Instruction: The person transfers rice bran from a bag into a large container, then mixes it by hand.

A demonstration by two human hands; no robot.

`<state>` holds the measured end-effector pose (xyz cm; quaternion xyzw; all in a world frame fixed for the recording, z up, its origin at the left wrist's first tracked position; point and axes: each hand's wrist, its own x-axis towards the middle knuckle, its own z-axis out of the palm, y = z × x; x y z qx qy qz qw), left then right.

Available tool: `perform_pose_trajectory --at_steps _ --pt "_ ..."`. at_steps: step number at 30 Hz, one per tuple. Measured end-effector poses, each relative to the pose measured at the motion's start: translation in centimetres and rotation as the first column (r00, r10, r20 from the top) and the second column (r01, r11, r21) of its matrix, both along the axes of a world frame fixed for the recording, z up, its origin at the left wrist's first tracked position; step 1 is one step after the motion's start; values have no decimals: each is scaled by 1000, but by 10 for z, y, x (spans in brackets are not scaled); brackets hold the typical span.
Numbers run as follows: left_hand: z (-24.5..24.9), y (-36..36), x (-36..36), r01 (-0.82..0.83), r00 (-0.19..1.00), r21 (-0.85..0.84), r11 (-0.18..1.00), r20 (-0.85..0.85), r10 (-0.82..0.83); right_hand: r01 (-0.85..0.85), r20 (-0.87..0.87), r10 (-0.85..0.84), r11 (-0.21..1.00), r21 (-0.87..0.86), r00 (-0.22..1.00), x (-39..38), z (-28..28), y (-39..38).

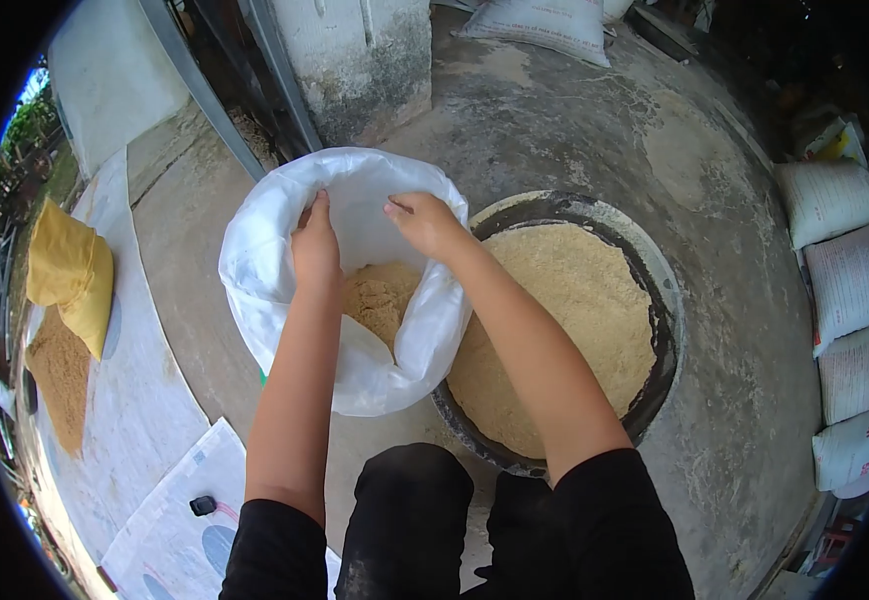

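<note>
Left of the basin (659, 300), your left hand (316, 248) and right hand (426, 224) have their fingers closed on the far wall of the sack (264, 255), which is likely limp and bottom-heavy, so bunch it.

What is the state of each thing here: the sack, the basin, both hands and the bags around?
white sack: upright, mouth open, partly filled with tan meal.
black basin: almost full of the same meal.
left hand: inside the sack mouth, on its far wall; grip unclear.
right hand: inside the sack mouth, fingers curled; grip unclear.
yellow sack: lying slack.
stacked bags: closed, full, lying on one another.
</note>
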<state>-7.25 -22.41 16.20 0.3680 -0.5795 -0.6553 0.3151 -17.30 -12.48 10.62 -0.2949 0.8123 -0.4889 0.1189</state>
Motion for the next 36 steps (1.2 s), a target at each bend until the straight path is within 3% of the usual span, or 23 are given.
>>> perform_pose_trajectory --at_steps 3,7,9,10,12,13,15,16,18,22,24,25,27,31,33,36 --pt "-6 30 17 157 985 93 983 52 -162 -232 210 229 973 -13 950 7 4 37" --pt "-30 61 37 366 922 183 912 60 -382 -288 341 289 956 -55 895 40 22 108" --pt "-32 82 44 372 921 233 898 25 -388 -161 503 248 964 -209 828 46 16 141" --pt "-33 93 46 368 925 275 888 -9 -380 -149 504 237 967 -208 831 48 14 158" --pt "-41 114 51 402 915 303 864 -92 -393 47 534 92 969 -242 841 51 9 191" --pt "-36 131 54 440 898 234 867 -129 -421 61 536 81 968 -242 841 51 -2 205" --pt "-42 162 56 523 848 116 845 -168 -502 431 586 -200 856 -285 785 49 -38 234" --pt "-50 178 49 544 835 121 830 -172 -522 452 584 -224 847 -280 780 48 -51 245" --pt "-71 208 34 546 836 81 834 -106 -538 738 538 -528 595 -318 657 45 -75 266" --pt "-176 242 -4 481 876 -67 874 12 -481 826 434 -703 497 -266 563 51 -137 290" --pt "-208 254 -6 450 883 -326 832 304 -358 845 492 -696 499 -192 523 63 -162 285" --pt "-211 265 -5 461 877 -320 828 306 -370 852 491 -704 490 -186 512 66 -168 283" --pt "-213 286 -2 451 892 39 891 11 -452 861 589 -635 437 -260 500 72 -178 274" --pt "-210 304 6 438 889 218 872 38 -456 909 709 -595 384 -162 377 84 -174 266" --pt "-204 298 -2 257 966 613 747 -143 -215 923 755 -541 306 -233 370 89 -162 256" --pt "-172 290 0 241 969 669 703 -199 -144 941 811 -488 256 -220 322 88 -136 241"
